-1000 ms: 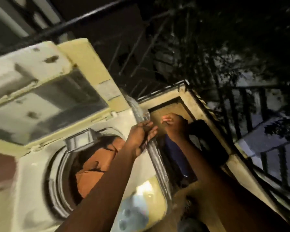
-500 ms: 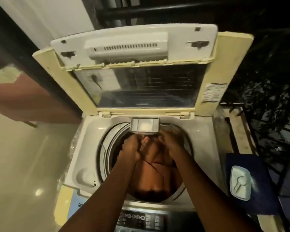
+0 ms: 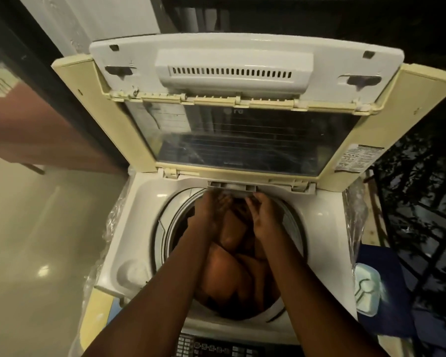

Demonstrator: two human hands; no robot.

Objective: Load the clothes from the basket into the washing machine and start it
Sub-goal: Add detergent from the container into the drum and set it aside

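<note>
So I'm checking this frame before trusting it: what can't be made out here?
Head view only:
- Left hand and right hand: fingertips motion-blurred, grip unclear.
- Control panel: cut by bottom edge, labels too small.
- Drum depth: hidden under the orange clothes.
- Basket: out of frame.

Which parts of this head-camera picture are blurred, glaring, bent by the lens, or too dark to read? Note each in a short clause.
Head view: both hands, left hand and right hand, are motion-blurred at the fingers; a glare spot sits on the floor; the wide lens bows the open lid; the railing side is nearly black; the control panel labels are too dim to read.
</note>
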